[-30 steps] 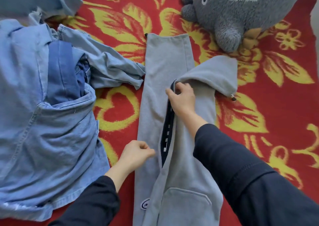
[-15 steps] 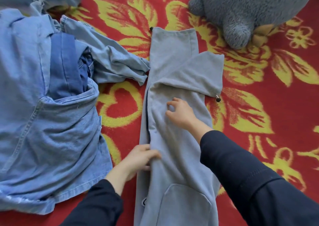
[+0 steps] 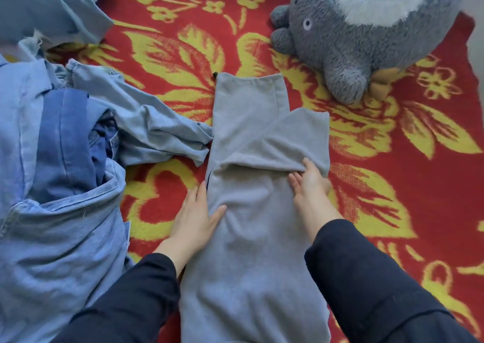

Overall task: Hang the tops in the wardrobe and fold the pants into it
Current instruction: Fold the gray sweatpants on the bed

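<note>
Grey sweatpants [image 3: 248, 212] half-folded | left hand [image 3: 195, 219], right hand [image 3: 311, 188]: fingers straight, together, pressing cloth flat | denim heap [image 3: 60, 212] left, unsorted | stowing pending.

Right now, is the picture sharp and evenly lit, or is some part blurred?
Head view: soft, even light, no glare; pants, left hand and right hand fairly sharp; blue cloth at top left smeared by blur.
</note>
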A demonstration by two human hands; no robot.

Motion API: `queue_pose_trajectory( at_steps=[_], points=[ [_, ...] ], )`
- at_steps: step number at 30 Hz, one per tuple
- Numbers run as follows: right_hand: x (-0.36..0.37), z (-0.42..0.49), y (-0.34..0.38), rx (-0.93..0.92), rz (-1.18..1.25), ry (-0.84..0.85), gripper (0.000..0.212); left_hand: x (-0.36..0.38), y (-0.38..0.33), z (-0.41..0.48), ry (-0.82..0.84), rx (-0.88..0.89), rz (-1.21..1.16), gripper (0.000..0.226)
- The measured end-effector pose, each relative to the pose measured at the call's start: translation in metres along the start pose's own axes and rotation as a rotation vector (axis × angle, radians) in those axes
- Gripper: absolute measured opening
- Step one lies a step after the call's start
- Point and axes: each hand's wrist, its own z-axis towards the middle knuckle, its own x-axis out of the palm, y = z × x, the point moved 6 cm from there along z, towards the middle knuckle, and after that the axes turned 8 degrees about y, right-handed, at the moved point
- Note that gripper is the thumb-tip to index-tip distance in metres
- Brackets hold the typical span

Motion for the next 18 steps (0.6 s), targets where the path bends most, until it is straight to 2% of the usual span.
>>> queue_pose_trajectory(
  at_steps=[3,6,9,11,13,15,16,18],
  points=[
    [-0.001,0.008,0.011,0.058,0.065,-0.107,0.039,-0.02,0.009,0.021,0.009,-0.036,0.188,0.084],
    [0.016,0.011,0.031,0.032,0.048,-0.144,0.029,-0.036,0.015,0.031,0.11,-0.124,0.231,0.091],
    [0.059,0.014,0.068,-0.161,-0.025,-0.073,0.019,-0.043,0.008,0.037,0.158,-0.128,0.306,0.083],
    [0.099,0.012,0.095,-0.369,-0.211,-0.017,0.019,-0.045,0.005,0.038,0.168,-0.133,0.314,0.08],
    [0.146,0.002,0.114,-0.607,-0.468,0.079,0.014,-0.045,0.005,0.039,0.18,-0.141,0.315,0.077],
    [0.192,-0.008,0.113,-0.752,-0.746,0.232,0.017,-0.047,0.004,0.04,0.199,-0.135,0.315,0.068],
    [0.211,-0.007,0.103,-0.75,-0.841,0.358,0.024,-0.048,0.004,0.041,0.207,-0.131,0.307,0.064],
    [0.234,-0.001,0.07,-0.617,-0.964,0.626,0.046,-0.047,0.005,0.041,0.222,-0.131,0.287,0.061]
  ],
)
